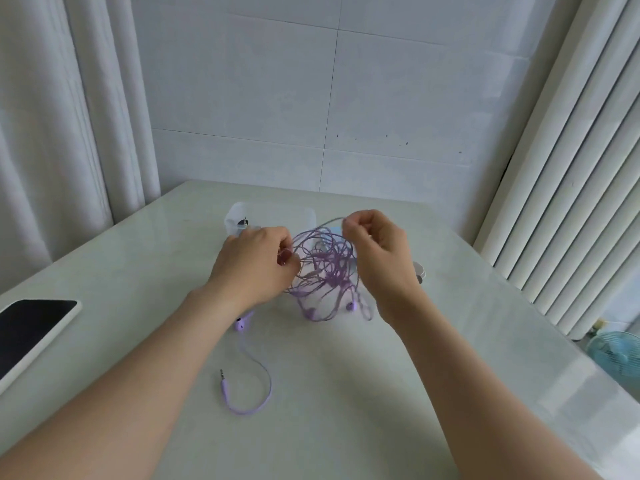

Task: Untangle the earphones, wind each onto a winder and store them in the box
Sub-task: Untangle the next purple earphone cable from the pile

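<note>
A tangle of purple earphone cables [323,268] hangs between my two hands above the table. My left hand [256,261] pinches strands at the tangle's left side. My right hand [377,247] pinches a strand and holds it up at the right. Purple earbuds [351,306] dangle under the tangle. One cable end with its jack plug [224,379] lies loose on the table near me, beside an earbud [240,323]. A clear plastic box [270,220] stands behind my left hand, with something dark inside. A white winder [420,270] peeks out right of my right wrist.
A phone [31,330] with a dark screen lies at the table's left edge. White curtains hang at left, a white radiator stands at right, and a small fan [613,351] sits on the floor beyond the table's right edge. The tiled wall is behind the table.
</note>
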Demonstrator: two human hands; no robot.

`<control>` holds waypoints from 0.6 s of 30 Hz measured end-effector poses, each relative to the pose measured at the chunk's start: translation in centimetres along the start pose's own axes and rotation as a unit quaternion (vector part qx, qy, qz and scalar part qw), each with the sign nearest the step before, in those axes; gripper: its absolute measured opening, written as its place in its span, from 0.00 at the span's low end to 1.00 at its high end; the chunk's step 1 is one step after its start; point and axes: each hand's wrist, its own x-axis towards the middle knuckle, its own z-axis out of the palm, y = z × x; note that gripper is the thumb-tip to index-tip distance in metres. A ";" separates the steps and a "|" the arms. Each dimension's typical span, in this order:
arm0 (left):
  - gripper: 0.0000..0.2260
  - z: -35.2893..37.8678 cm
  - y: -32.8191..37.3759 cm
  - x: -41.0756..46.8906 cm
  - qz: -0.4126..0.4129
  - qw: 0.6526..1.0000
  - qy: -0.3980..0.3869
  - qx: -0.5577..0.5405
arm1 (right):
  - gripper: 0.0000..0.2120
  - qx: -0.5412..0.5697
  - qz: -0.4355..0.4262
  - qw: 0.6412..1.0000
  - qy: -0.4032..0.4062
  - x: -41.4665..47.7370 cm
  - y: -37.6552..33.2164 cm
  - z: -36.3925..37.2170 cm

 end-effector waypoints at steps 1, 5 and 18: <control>0.06 0.0 -0.1 -0.1 -0.012 1.000 0.008 0.006 | 0.05 0.053 0.015 0.998 0.028 0.3 -0.1 -0.2; 0.07 -0.2 -0.6 -0.2 -0.079 0.996 0.010 0.048 | 0.08 0.209 0.099 0.968 0.098 1.3 -0.2 -1.1; 0.16 -1.1 0.3 1.1 -0.126 0.949 -0.013 -0.288 | 0.14 -0.204 0.055 0.966 -0.150 -0.6 -0.2 -0.4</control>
